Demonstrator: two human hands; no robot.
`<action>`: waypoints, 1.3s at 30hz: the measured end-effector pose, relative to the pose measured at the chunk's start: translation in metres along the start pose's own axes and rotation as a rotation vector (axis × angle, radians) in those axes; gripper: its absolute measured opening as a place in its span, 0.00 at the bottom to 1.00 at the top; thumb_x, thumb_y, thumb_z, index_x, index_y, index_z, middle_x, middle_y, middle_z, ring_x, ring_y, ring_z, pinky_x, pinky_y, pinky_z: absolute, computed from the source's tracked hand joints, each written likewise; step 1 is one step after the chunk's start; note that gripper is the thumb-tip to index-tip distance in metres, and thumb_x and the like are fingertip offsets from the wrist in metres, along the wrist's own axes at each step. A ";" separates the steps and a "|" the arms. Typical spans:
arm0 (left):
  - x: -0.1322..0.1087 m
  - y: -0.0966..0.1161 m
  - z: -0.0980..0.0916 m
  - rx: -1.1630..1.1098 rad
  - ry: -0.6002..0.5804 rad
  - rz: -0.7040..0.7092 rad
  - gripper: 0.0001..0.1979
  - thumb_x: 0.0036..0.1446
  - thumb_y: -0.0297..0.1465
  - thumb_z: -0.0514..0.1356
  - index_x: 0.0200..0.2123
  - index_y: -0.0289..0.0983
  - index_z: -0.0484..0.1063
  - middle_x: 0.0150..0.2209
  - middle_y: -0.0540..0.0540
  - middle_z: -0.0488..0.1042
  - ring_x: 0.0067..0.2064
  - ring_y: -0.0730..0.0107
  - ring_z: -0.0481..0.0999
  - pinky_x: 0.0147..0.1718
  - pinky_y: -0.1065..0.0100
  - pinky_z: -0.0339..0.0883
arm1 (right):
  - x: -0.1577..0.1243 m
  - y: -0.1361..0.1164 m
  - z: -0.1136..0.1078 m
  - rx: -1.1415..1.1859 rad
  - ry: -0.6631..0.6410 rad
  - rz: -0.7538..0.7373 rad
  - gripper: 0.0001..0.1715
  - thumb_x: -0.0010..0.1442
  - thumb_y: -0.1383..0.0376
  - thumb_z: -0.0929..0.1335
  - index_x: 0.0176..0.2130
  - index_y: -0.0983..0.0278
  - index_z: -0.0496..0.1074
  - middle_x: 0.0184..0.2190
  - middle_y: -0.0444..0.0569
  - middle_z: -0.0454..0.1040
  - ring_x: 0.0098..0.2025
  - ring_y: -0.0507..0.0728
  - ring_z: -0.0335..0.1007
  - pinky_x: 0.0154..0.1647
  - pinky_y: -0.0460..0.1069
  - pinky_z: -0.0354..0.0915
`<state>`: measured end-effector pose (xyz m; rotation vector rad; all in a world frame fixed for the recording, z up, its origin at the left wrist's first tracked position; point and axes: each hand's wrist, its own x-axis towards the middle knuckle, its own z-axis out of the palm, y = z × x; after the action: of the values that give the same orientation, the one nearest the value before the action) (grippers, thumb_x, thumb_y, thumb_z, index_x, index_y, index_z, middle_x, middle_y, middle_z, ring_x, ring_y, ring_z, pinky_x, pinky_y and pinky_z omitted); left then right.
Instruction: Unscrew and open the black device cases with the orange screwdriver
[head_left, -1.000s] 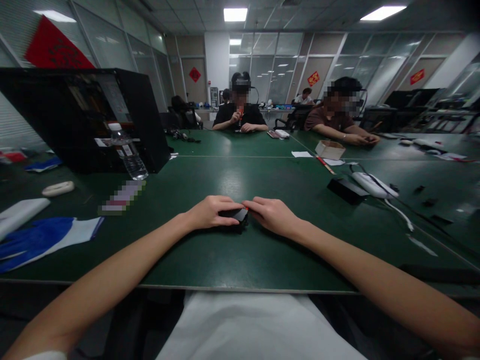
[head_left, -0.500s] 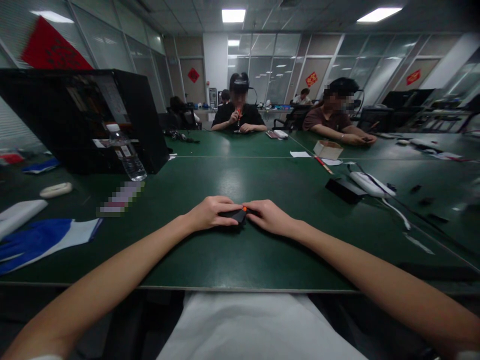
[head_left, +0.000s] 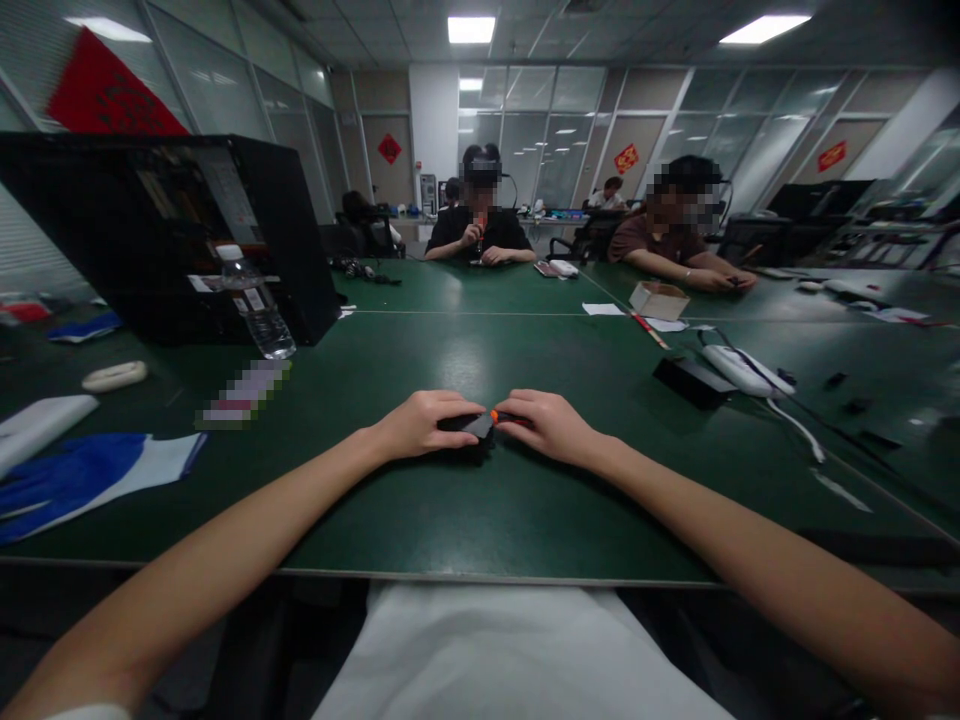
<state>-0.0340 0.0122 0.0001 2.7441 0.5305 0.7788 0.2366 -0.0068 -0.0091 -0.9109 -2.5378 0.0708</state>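
Left hand (head_left: 424, 422) gripping black block (head_left: 474, 425) on or just above green surface (head_left: 450, 520), fingers clamping its sides. Right hand (head_left: 556, 425) pinching small orange-tipped piece (head_left: 496, 416) between fingers, just beside block's right end; contact unclear. Apparently working at that end; next move probably calling for steady left grip, careful lining-up.

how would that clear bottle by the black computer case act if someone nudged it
The clear bottle would probably tip rather than slide if pushed near the top, being tall and narrow. Its rounded shape suggests it may roll once down. It looks like thin plastic, so it would likely give under a squeeze.
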 end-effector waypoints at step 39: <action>0.001 -0.005 -0.011 -0.230 -0.004 -0.228 0.10 0.59 0.29 0.65 0.43 0.34 0.82 0.40 0.43 0.84 0.41 0.66 0.83 0.44 0.69 0.72 | 0.001 -0.032 -0.009 0.091 0.158 -0.244 0.18 0.71 0.62 0.62 0.55 0.64 0.72 0.48 0.58 0.77 0.49 0.59 0.75 0.51 0.55 0.73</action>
<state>-0.0405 0.0182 0.0086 2.4235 0.6919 0.7288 0.2203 -0.0321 0.0052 -0.5448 -2.4554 0.0370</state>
